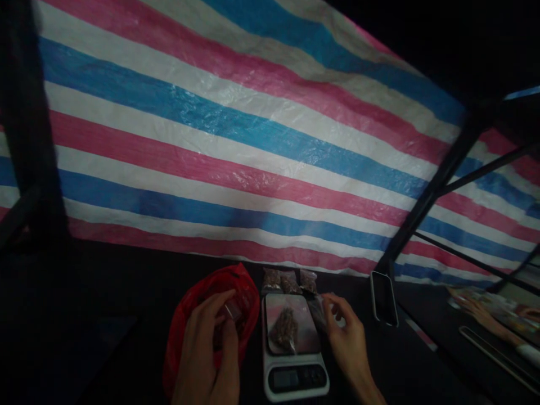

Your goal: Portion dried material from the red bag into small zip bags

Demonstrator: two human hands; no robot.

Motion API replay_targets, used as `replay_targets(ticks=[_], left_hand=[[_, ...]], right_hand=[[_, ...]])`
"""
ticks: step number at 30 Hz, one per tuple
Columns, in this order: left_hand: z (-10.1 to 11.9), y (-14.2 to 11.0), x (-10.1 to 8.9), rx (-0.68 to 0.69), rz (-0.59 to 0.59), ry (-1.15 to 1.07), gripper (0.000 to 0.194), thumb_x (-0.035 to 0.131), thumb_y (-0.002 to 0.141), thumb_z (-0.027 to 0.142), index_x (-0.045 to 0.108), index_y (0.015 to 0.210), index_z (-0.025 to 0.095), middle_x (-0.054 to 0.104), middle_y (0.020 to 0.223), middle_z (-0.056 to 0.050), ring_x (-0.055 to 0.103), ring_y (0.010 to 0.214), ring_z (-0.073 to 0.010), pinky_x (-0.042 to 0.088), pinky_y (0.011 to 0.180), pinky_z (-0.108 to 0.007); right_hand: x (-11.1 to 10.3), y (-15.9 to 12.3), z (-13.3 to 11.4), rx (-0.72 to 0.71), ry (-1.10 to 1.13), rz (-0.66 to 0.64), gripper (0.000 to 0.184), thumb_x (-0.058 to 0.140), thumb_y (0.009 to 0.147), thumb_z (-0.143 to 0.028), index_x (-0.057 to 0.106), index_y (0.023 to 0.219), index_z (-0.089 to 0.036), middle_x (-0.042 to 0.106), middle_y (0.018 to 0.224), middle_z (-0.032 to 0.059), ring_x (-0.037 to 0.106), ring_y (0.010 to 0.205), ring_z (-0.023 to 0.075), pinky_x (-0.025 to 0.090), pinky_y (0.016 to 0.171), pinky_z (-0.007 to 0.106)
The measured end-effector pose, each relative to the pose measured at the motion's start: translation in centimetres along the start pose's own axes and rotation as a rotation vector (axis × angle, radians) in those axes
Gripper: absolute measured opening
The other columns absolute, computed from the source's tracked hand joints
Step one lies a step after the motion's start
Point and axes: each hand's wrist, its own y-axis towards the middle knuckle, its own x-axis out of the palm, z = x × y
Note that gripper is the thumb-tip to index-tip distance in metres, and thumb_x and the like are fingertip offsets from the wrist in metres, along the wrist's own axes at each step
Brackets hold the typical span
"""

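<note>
My left hand is over the open mouth of a red plastic bag, its thumb and fingers closed around a small see-through piece whose kind I cannot make out. Brownish contents show dimly inside the red bag. A white kitchen scale stands right of it, and on its pan sits a clear bag of brown bits, bunched up. My right hand is beside the pan, pinching an edge of a clear plastic bag that lies against the scale's right side.
Several small filled clear packets lie behind the scale. A phone leans at the right against a dark post. Striped sheeting hangs behind the dark table. Another person's hand rests on plastic packaging at far right.
</note>
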Motion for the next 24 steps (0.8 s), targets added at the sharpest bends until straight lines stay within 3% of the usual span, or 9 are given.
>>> replay_targets(ticks=[6,15,24], left_hand=[[-0.6,0.2,0.2,0.177,0.101,0.100,0.023,0.049,0.103,0.037,0.061,0.122,0.031,0.063,0.126,-0.004,0.068,0.109,-0.0223,0.063,0.088,-0.035],[-1.8,0.3,0.9,0.394,0.226,0.232,0.024,0.056,0.099,0.030,0.062,0.121,0.023,0.059,0.117,-0.009,0.064,0.104,-0.0245,0.064,0.078,-0.034],[-1.0,-0.2,1.3,0.380,0.146,0.233,0.023,0.055,0.100,0.031,0.060,0.120,0.022,0.058,0.118,-0.010,0.065,0.099,-0.0229,0.064,0.079,-0.033]], right_hand=[[-0.8,-2.4,2.6,-0.040,-0.129,0.256,0.021,0.057,0.096,-0.038,0.071,0.094,-0.023,0.073,0.089,0.0091,0.065,0.085,0.0295,0.049,0.079,0.041],[-0.1,-2.6,2.0,-0.198,-0.216,0.225,0.016,0.055,0.097,-0.023,0.069,0.090,-0.025,0.071,0.085,0.0031,0.062,0.082,0.0252,0.045,0.078,0.036],[-0.1,-2.4,1.9,-0.184,-0.264,0.225,0.019,0.052,0.098,-0.017,0.067,0.089,-0.023,0.070,0.085,0.0042,0.060,0.085,0.0264,0.044,0.081,0.038]])
